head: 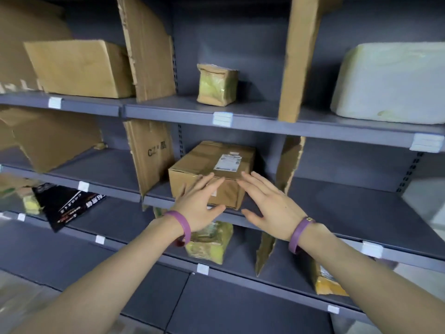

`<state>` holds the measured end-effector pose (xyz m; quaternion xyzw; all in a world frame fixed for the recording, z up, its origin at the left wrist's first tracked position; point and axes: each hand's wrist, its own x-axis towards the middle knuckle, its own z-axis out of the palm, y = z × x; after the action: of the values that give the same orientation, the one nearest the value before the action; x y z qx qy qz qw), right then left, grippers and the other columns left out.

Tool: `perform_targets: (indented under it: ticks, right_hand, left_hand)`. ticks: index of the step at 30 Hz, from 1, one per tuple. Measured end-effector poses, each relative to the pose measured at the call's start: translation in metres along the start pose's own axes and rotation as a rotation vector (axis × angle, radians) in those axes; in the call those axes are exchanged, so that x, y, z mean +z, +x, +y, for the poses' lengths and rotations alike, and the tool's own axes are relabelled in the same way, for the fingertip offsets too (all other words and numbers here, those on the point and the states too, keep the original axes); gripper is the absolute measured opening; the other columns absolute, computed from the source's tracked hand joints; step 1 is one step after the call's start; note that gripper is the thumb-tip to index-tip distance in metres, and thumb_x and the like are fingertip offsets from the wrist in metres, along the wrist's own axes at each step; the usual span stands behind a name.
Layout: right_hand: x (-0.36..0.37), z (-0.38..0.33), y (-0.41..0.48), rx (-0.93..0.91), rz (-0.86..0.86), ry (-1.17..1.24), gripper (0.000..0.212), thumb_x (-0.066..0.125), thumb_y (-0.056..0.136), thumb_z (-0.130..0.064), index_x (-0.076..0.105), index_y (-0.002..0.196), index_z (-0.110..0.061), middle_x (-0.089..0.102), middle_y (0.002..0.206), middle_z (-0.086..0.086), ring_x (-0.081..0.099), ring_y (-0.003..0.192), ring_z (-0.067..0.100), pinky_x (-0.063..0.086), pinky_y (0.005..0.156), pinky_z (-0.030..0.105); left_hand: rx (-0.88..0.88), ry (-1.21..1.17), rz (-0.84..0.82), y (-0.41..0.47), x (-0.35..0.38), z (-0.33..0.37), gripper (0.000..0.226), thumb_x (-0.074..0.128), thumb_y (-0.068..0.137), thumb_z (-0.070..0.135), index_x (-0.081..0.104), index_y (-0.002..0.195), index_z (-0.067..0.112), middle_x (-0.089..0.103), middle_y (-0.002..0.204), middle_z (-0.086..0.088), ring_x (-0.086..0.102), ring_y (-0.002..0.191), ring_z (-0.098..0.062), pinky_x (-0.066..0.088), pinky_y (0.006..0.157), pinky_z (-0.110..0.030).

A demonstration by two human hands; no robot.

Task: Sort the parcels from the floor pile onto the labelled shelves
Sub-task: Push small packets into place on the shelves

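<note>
A brown cardboard parcel (212, 165) with a white shipping label on top sits on the middle grey shelf (337, 208), between two cardboard dividers. My left hand (199, 203) and my right hand (267, 201) are both spread with straight fingers in front of the parcel's near face. The left fingertips lie against its front top edge, and the right fingertips reach its front right corner. Neither hand grips it. Each wrist wears a purple band.
A small taped parcel (216, 84) and a white foam box (392, 83) stand on the shelf above. A large carton (79, 68) is at upper left. A black bag (65, 203) and yellow-taped parcels (209, 239) lie on lower shelves. White labels (222, 118) mark the shelf edges.
</note>
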<state>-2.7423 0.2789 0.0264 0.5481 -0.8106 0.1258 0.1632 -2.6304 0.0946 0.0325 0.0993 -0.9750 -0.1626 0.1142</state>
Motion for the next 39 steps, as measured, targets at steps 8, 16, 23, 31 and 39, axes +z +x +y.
perform_targets:
  ticks: [8,16,23,31,39]
  right_hand:
    - [0.051,-0.052,0.064,0.306,-0.121,0.013,0.070,0.052,0.095,-0.039,0.016,0.153,-0.024,0.004,0.162,-0.007,-0.001,0.149,0.015,0.014,0.121,0.036]
    - [0.075,-0.047,0.082,0.566,-0.269,-0.079,0.076,0.045,0.098,-0.037,-0.007,0.153,-0.029,-0.019,0.160,-0.008,-0.016,0.148,0.025,0.009,0.122,0.046]
    - [0.095,-0.041,0.092,0.604,-0.319,-0.139,0.082,0.047,0.097,-0.032,-0.010,0.154,-0.019,-0.020,0.160,-0.004,-0.020,0.147,0.023,0.007,0.122,0.038]
    - [0.097,-0.041,0.108,0.673,-0.345,-0.098,0.086,0.051,0.096,-0.029,-0.013,0.153,-0.016,-0.018,0.160,-0.004,-0.021,0.146,0.024,0.014,0.120,0.035]
    - [0.104,-0.052,0.102,0.676,-0.200,-0.097,0.078,0.053,0.095,-0.026,0.003,0.154,-0.017,-0.008,0.162,-0.001,-0.013,0.148,0.031,0.011,0.120,0.047]
  left_hand:
    - [-0.022,0.083,-0.066,0.015,-0.032,-0.119,0.067,0.045,0.094,0.046,0.008,0.150,0.041,-0.003,0.160,0.012,-0.005,0.147,-0.017,0.000,0.118,-0.046]
    - [0.010,0.066,-0.200,0.054,-0.017,-0.154,0.077,0.048,0.094,0.042,-0.008,0.147,0.045,-0.026,0.155,0.014,-0.017,0.146,-0.019,0.002,0.118,-0.051]
    - [0.011,0.088,-0.275,0.074,0.011,-0.166,0.081,0.048,0.094,0.038,-0.011,0.149,0.038,-0.033,0.151,0.017,-0.003,0.148,-0.018,0.002,0.117,-0.051]
    - [0.027,0.035,-0.182,0.084,0.024,-0.167,0.080,0.052,0.093,0.033,-0.004,0.151,0.032,-0.028,0.154,0.016,0.003,0.147,-0.018,0.009,0.117,-0.048]
    - [0.074,-0.095,-0.068,0.076,0.035,-0.175,0.079,0.053,0.092,0.027,0.001,0.152,0.031,-0.026,0.154,0.018,0.012,0.146,-0.018,0.026,0.114,-0.047]
